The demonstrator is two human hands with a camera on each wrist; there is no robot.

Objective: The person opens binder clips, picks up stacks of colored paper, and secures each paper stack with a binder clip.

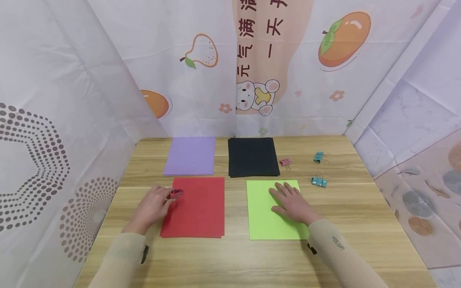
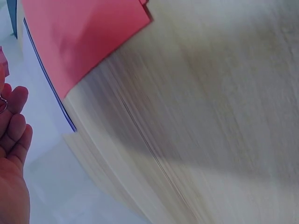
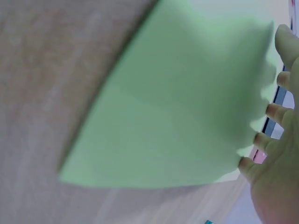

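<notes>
My left hand (image 1: 155, 205) pinches a dark pink binder clip (image 1: 175, 194) over the left edge of a red paper stack (image 1: 199, 216). In the left wrist view the clip's pink body (image 2: 3, 65) shows at the far left, with a wire handle by the fingers. My right hand (image 1: 292, 203) has its fingers spread over the yellow-green paper stack (image 1: 263, 220). From the right wrist, the fingertips are seen right at the green paper (image 3: 159, 116), with nothing gripped.
Behind the red stack lies a purple paper stack (image 1: 191, 156), with a black one (image 1: 253, 157) to its right. A pink binder clip (image 1: 285, 162) and two teal clips, one farther back (image 1: 318, 157) and one nearer (image 1: 319, 182), lie on the wooden table (image 1: 237, 260). Printed curtains (image 1: 201, 96) stand behind.
</notes>
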